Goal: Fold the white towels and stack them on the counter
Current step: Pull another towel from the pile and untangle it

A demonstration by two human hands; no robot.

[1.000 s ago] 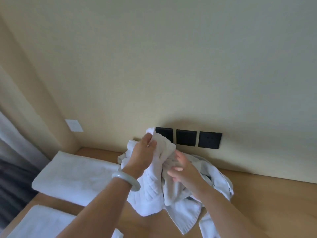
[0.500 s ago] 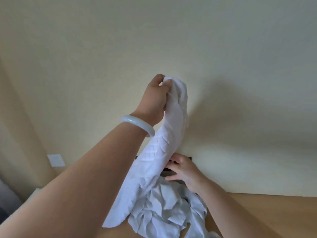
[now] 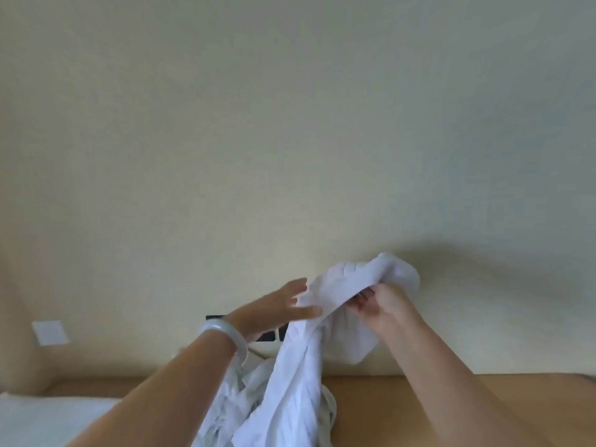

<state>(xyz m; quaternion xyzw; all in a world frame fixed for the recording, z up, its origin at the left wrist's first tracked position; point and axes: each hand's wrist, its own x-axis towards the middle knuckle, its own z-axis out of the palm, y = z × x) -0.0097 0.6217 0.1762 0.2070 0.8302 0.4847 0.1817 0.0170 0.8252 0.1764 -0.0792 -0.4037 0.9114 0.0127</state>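
Towel (image 3: 348, 282) hangs from right hand (image 3: 383, 304), which grips its top edge; left hand (image 3: 274, 311), fingers straight, touches it. Slide left hand along edge to corner; pull taut.

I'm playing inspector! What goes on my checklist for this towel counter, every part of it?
Surface: wooden counter against a wall.
Job's things: lifted white towel hanging down to a crumpled towel pile; folded towel at left.
Clutter: nothing seen.
Grips: right hand grips the lifted towel's top; left hand has straight fingers beside it, blurred.
Cables: nothing seen.
Surroundings: cream wall; black sockets, partly hidden; white wall plate; pale bracelet on the left wrist.
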